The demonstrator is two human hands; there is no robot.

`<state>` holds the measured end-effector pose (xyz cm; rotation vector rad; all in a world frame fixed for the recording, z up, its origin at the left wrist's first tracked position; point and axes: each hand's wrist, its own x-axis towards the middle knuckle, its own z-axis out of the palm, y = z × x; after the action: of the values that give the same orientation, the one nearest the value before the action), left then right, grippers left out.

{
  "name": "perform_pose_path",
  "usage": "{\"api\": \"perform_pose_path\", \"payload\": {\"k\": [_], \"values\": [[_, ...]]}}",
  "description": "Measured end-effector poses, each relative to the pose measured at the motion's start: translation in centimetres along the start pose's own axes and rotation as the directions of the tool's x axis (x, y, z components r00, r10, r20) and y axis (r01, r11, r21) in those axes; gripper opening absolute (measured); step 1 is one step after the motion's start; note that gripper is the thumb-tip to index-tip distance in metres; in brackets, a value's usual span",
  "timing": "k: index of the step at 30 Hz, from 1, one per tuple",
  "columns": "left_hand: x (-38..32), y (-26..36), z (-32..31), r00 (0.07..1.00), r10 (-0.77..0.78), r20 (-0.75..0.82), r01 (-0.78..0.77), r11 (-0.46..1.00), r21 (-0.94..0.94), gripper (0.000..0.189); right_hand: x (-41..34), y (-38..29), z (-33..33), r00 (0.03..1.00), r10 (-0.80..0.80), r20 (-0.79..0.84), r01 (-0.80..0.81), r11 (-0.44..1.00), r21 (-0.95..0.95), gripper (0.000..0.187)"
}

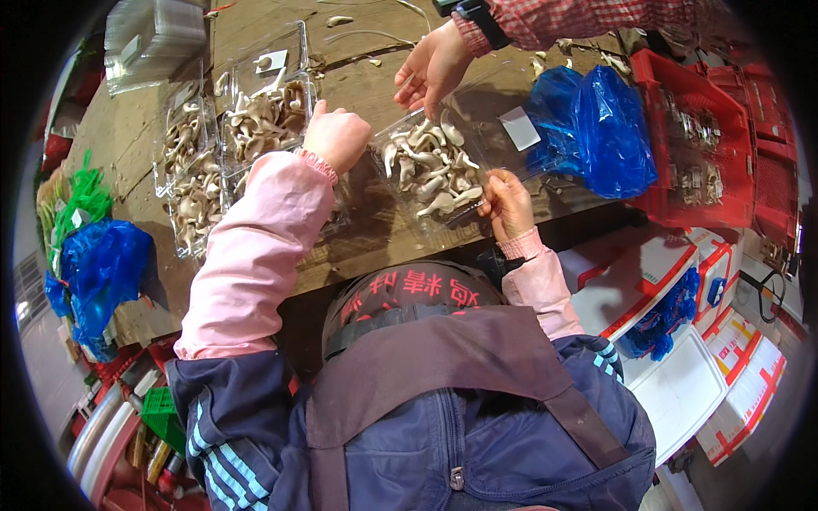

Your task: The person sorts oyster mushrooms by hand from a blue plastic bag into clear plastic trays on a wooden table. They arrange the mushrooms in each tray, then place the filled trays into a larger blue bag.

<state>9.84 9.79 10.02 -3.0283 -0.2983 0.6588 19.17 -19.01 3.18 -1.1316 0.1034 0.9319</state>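
An open clear plastic clamshell box (441, 214) filled with oyster mushrooms (429, 163) lies before me on the wooden table. My right hand (509, 203) pinches its near right corner between thumb and fingers. To the left of that box is my left hand (339, 136), back upward and fingers curled; whatever lies under its palm is hidden. Just beyond the left hand stands another box of mushrooms (265, 121), with more filled boxes (192, 172) to its left. Another person's hand (434, 70) reaches from the far side to the mushrooms in my box.
Stacked empty plastic boxes (153, 41) stand at the far left. Blue plastic bags (607, 131) sit on the right beside a red crate (696, 140) holding packed boxes. Another blue bag (105, 274) hangs at the table's left edge. White foam boxes (677, 396) are stacked lower right.
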Motion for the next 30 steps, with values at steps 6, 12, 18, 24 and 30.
{"api": "perform_pose_path", "payload": {"k": [6, 12, 18, 24, 30], "values": [[-1.3, -1.5, -3.1, 0.987, 0.027, -0.155, -0.006, 0.991, 0.135, 0.014, 0.1, 0.1, -0.3, 1.0, 0.022, -0.013, -0.021, 0.997, 0.069, 0.015], [-2.9, 4.3, -4.0, 0.921, 0.069, -0.383, -0.135, 0.98, -0.148, 0.012, 0.1, 0.3, -0.2, 0.999, -0.004, 0.054, -0.003, 0.992, 0.123, 0.009], [-4.7, 6.9, -2.2, 0.849, 0.003, -0.529, -0.199, 0.928, -0.314, 0.023, -0.5, 0.3, -0.1, 0.988, -0.007, 0.152, -0.021, 0.983, 0.181, 0.023], [-11.1, 0.6, 0.3, 0.79, -0.35, -0.503, -0.09, 0.746, -0.66, 0.032, -2.0, 0.4, 2.5, 0.938, 0.147, 0.315, -0.171, 0.984, 0.052, 0.033], [-16.1, -5.8, 4.1, 0.661, -0.715, -0.227, -0.07, 0.242, -0.968, 0.037, 2.0, 0.5, 13.2, 0.824, 0.198, 0.53, -0.058, 0.961, -0.269, 0.034]]}}
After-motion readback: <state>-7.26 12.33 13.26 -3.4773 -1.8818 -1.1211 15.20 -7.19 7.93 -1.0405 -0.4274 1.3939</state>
